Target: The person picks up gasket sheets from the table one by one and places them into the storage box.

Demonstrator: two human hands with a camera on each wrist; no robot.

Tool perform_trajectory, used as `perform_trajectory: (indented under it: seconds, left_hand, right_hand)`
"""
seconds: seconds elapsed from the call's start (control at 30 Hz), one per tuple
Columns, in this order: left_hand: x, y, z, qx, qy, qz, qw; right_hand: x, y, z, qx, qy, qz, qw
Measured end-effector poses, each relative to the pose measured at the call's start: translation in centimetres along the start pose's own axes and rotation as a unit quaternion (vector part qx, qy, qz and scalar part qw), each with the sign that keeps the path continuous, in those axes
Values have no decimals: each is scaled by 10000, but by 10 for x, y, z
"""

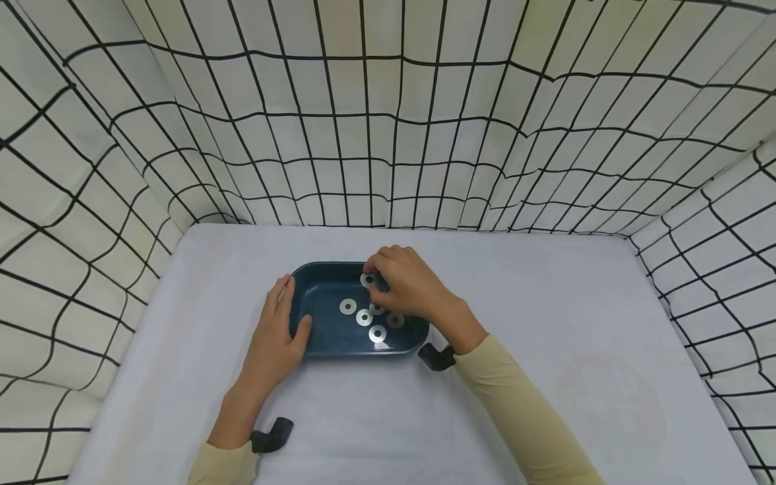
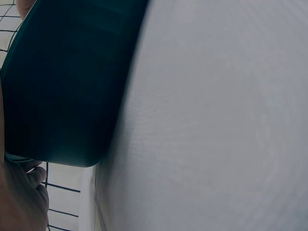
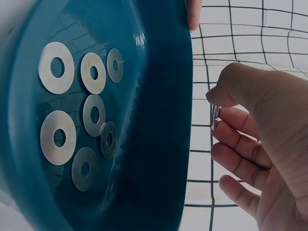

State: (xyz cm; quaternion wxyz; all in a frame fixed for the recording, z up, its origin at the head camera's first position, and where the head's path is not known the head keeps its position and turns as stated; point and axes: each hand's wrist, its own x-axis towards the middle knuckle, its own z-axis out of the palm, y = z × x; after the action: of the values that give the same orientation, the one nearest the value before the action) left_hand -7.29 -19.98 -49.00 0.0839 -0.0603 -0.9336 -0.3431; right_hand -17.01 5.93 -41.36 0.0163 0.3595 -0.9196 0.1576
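A dark blue-green tray (image 1: 327,340) holds several flat metal washers (image 3: 57,137). My left hand (image 1: 275,337) grips the tray's left end, fingers along the outer wall and thumb over the rim. In the left wrist view, the left fingers (image 2: 36,178) curl beneath the rim. Above the tray's right side, my right hand (image 1: 406,279) pinches a washer (image 3: 215,117) between thumb and fingertips. That washer appears nearly edge-on in the right wrist view, raised beside the tray's wall, and the other fingers (image 3: 238,161) are bent loosely. From the head view, the right hand covers part of the tray.
A white cloth (image 1: 545,377) spreads under the tray. White walls with a black grid (image 1: 388,135) enclose the back and both sides. Dark wrist pieces (image 1: 273,434) stick out at the cuffs.
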Motion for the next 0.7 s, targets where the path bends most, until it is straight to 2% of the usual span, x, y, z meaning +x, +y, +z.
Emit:
perform_trajectory:
  seconds: [0.43,0.7]
  left_hand:
    - [-4,1,0,32,25,30,10000]
    - [-4,7,8,-62,31,34,10000]
  right_hand:
    - [7,-5,5,71,-366,-27,9993]
    - [-6,-1,5,11,-355,258,9990]
